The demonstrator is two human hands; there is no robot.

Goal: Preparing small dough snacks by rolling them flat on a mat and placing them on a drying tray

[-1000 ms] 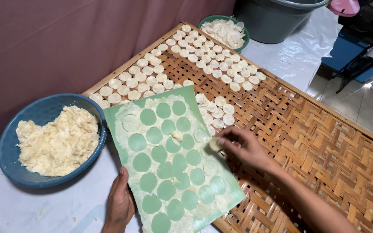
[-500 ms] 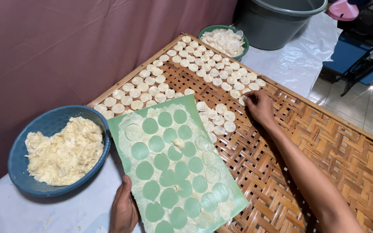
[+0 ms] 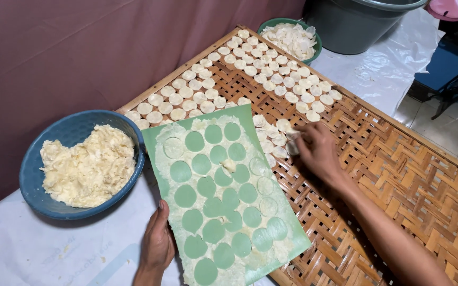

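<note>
Two hands were busy here. Our left hand (image 3: 157,244) pinned the near edge of the green sheet (image 3: 223,196), fingers flat on it, same spot as a second back. Our right hand (image 3: 316,151) had swung from the sheet up to the far rows half a second ago, then come back a bit, and was now pinched shut on a pale dough disc (image 3: 292,142) right at the end of the short row on the woven bamboo tray (image 3: 398,175). Most circles on the sheet were already bare green, so we were well along. Blue bowl of dough (image 3: 83,165) sat untouched by the sheet.
</note>
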